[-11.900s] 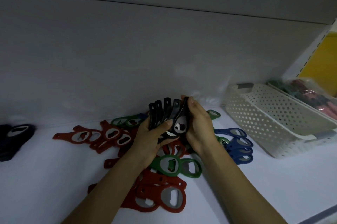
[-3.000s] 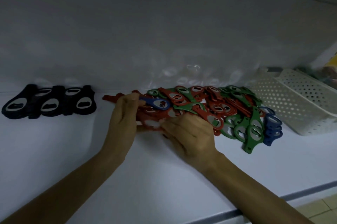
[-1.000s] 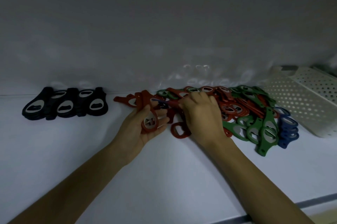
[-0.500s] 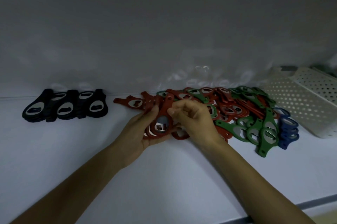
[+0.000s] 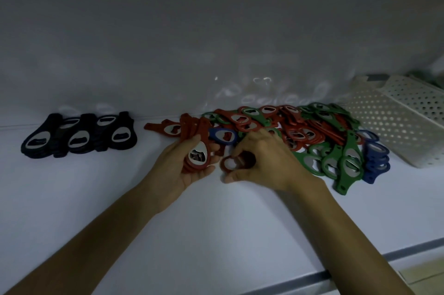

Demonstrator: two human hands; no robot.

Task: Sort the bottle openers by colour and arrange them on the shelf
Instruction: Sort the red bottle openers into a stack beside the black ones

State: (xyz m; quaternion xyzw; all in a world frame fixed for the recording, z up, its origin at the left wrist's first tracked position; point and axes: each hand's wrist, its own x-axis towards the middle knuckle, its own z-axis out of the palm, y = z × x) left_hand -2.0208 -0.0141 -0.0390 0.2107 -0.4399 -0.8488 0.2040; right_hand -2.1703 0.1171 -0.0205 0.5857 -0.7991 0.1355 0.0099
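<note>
Through the head camera I saw the left hand (image 5: 182, 172) palm-up near the middle of the shelf (image 5: 216, 234). Its fingers were cupped under a red stack (image 5: 197, 157) of openers, with the thumb laid across the top one. The right hand (image 5: 266, 162) lay just beside it, fingers curled over a loose red opener (image 5: 230, 163) that rested on the shelf.

The black openers (image 5: 79, 136) sat in a row toward the shelf's left end, against the back edge. The mixed pile (image 5: 288, 126) of reds and greens ran along the back edge right of centre. A blue opener (image 5: 222, 136) lay at its left end and green openers (image 5: 346, 162) spread along its front side. A blue stack (image 5: 374, 157) sat at its right end, near the white perforated basket (image 5: 396, 126).

I judged the step to be gathering the reds. To do it well, I would lift the loose one by its ring and turn it to match the held ones. Then I would seat it flat under the thumb so the stack did not fan out. The left palm should stay level, and the blue one next to the reds should be left behind.

I could read no brand, label or writing; the metal inserts looked plain in the dim light.
</note>
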